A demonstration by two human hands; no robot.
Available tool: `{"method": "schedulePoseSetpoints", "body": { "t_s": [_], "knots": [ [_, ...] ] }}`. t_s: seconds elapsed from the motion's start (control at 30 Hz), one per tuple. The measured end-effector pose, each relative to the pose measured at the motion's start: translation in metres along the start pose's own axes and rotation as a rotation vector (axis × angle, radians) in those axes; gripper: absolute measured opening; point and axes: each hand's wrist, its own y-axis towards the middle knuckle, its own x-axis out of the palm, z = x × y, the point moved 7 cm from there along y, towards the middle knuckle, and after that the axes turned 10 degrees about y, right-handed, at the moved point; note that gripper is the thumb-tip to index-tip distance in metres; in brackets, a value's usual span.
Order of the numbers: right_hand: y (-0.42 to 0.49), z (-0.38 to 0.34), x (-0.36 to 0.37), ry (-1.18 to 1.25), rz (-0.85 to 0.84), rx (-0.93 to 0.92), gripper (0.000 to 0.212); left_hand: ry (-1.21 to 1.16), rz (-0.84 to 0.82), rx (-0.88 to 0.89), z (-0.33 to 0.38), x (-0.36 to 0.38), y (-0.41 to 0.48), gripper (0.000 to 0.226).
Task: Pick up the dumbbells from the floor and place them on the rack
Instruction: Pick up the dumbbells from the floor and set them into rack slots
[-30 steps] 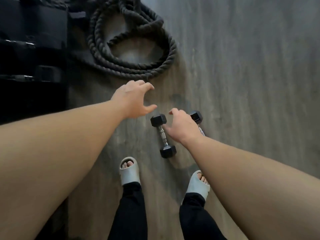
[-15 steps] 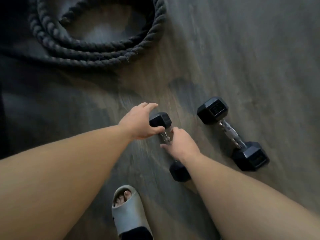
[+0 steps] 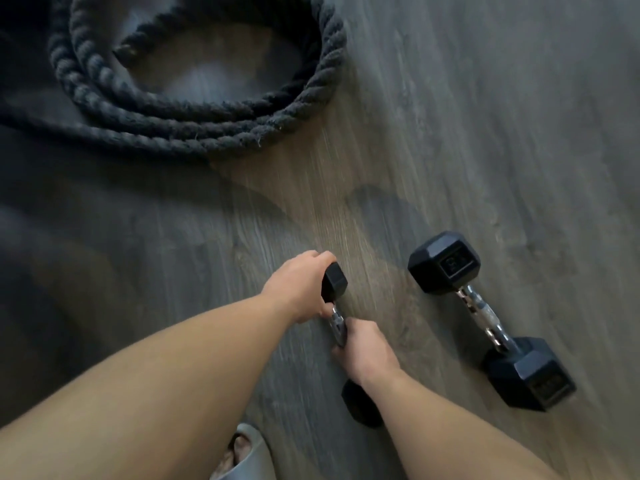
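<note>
While both hands are committed to one weight, the step in hand appears to be the lift of the first dumbbell from the floor (image 3: 485, 116), a grey wood-grain surface. A thick coiled rope (image 3: 194, 109) lies at the far left, well apart from the work; the rack is not in view, so its direction cannot be told.

The second dumbbell (image 3: 485, 317) rests untouched on the floor to the right, its black hex heads flat and its chrome handle bare. It should stay put until the first is racked.

The nearer dumbbell (image 3: 337, 327) lies between the hands, its near head partly hidden under the right wrist. Whether it has cleared the floor cannot be told.

The left hand (image 3: 298, 289) is wrapped over the far head and the top of the handle. The right hand (image 3: 367, 355) is curled around the lower part of the handle. Both grips are closed on this dumbbell.

For a sound lift, the left hand would do better on the knurled chrome than on the smooth head. The weight should rise level and clear of the slippered foot (image 3: 239, 455) directly below.
</note>
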Motion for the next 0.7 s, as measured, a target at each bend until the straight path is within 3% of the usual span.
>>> {"method": "schedulePoseSetpoints", "body": {
  "t_s": [0.23, 0.47, 0.7],
  "knots": [
    [-0.026, -0.085, -0.043, -0.119, -0.006, -0.139, 0.009, 0.005, 0.100, -0.082, -0.020, -0.098, -0.036, 0.066],
    [-0.117, -0.255, -0.123, -0.176, 0.056, -0.375, 0.011, 0.029, 0.293, -0.160, -0.038, -0.302, -0.126, 0.085],
    [-0.273, -0.414, -0.190, -0.117, 0.146, -0.625, 0.012, 0.057, 0.508, -0.210, -0.033, -0.503, -0.285, 0.090]
  ]
}}
